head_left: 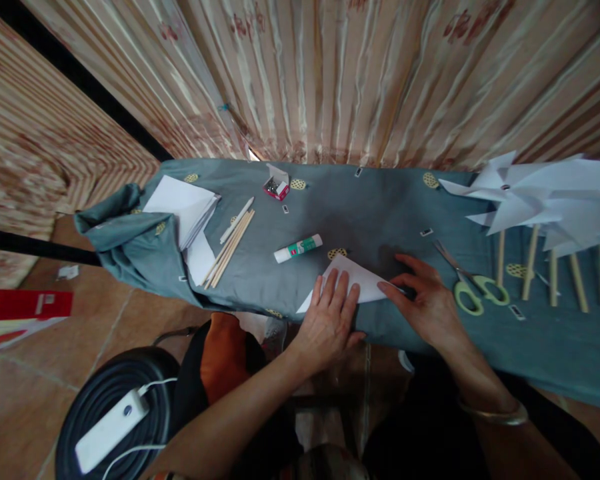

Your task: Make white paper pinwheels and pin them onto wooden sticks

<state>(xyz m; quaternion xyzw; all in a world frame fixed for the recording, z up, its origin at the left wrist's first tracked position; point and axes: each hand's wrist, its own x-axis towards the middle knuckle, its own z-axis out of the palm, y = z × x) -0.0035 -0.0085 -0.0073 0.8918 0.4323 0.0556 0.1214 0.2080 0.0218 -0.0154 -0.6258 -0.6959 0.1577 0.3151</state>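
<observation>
A sheet of white paper (369,283), folded into a triangle, lies at the front edge of the cloth-covered table. My left hand (326,327) rests flat on its left part, fingers stretched out. At the paper's right corner, my right hand (427,303) pinches the tip between thumb and fingers. Just behind the paper lies a white and green glue stick (298,248). Scissors with light green handles (473,288) lie to the right of my right hand, blades apart.
Several white paper pinwheels (535,200) on wooden sticks lie at the right. Left of the glue stick are several loose wooden sticks (233,252), a white pencil-like stick (237,220), stacked paper (173,200) and a small open red box (277,188). A curtain (330,80) hangs behind.
</observation>
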